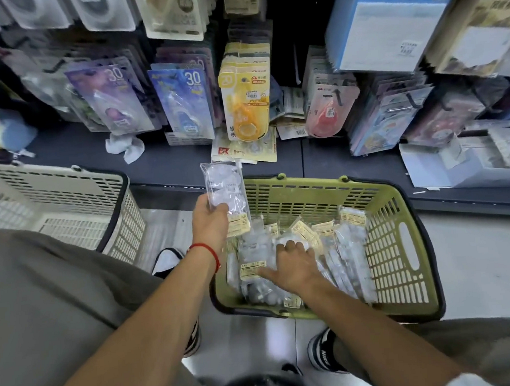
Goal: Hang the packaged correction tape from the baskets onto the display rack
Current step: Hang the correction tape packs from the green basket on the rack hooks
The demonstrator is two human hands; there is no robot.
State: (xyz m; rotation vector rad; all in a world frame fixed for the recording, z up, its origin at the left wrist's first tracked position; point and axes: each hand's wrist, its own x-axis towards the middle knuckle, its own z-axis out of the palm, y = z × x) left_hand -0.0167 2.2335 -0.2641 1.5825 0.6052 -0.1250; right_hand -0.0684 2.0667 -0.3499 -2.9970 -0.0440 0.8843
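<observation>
A green basket (401, 261) on the floor holds several clear packets of correction tape (348, 246) with yellow labels. My left hand (209, 222) is shut on a small stack of these packets (225, 185), held upright above the basket's left rim. My right hand (291, 265) reaches down into the basket, fingers spread over the packets there; whether it grips one I cannot tell. The display rack (182, 101) ahead carries hanging carded correction tapes in purple, blue, yellow and pink.
A beige basket (69, 204) stands to the left of the green one. A dark shelf ledge (171, 165) runs below the rack, with loose packets (245, 148) and a crumpled white cloth (125, 147) on it. Boxes (386, 20) sit at the upper right. My shoes (321, 353) are near the basket.
</observation>
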